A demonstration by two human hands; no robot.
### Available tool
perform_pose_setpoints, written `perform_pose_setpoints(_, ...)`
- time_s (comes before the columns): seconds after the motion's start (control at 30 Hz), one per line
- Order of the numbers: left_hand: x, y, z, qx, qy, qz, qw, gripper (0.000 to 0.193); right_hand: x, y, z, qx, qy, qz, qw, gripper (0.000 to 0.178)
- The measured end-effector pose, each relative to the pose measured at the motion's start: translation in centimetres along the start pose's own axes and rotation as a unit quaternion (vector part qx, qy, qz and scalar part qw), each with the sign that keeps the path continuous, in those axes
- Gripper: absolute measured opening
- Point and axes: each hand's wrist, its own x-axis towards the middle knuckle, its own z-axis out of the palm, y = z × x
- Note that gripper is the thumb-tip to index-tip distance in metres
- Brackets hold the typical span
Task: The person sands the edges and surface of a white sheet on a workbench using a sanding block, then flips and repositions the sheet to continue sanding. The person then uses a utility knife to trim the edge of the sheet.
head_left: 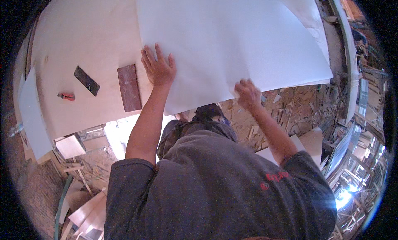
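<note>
A large white sheet [215,45] covers the right part of a pale wooden board [87,37]. My left hand [159,68] lies flat with fingers spread at the sheet's left edge. My right hand [248,94] is closed at the sheet's near edge, a little blurred; whatever its fingers hold, if anything, is hidden. Just left of my left hand lies a reddish-brown wooden block [129,88] on the board. Farther left are a dark flat strip [87,80] and a small red cutter-like tool [66,96].
A narrow white strip [35,115] lies at the board's far left. Below the table, wood scraps [286,111] litter the floor. Offcut panels [89,213] lean at the lower left, and a long rail [346,53] runs along the right.
</note>
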Motion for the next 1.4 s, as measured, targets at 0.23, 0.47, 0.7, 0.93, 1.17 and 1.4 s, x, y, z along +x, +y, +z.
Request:
perform_pose_setpoints(0.23,0.1,-0.2,-0.3,0.01,-0.024,-0.003,1.0,0.072,-5.9,-1.7,-1.8,0.046,0.118,0.087,0.988,0.033)
perform_pose_setpoints(0.47,-0.2,0.3,-0.7,-0.027,-0.035,-0.001,0.999,0.073,7.4,0.6,-0.3,0.032,0.171,-0.009,0.985,0.033)
perform_pose_setpoints(0.7,-0.2,0.7,-2.1,-0.008,-0.103,-0.023,0.994,0.079,34.2,5.9,-4.3,-0.039,0.18,-0.015,0.983,0.022)
perform_pose_setpoints(0.93,-0.1,1.2,-2.9,-0.02,-0.125,-0.059,0.99,0.079,58.9,10.1,-9.5,-0.075,0.149,-0.023,0.986,0.031)
perform_pose_setpoints(1.17,0.0,1.1,-3.2,-0.039,-0.091,-0.064,0.993,0.075,69.5,10.3,-11.6,-0.074,0.186,0.004,0.98,0.029)
perform_pose_setpoints(1.4,0.0,0.9,-2.9,-0.032,-0.087,-0.064,0.994,0.075,67.3,11.5,-11.6,-0.054,0.2,-0.029,0.978,0.027)
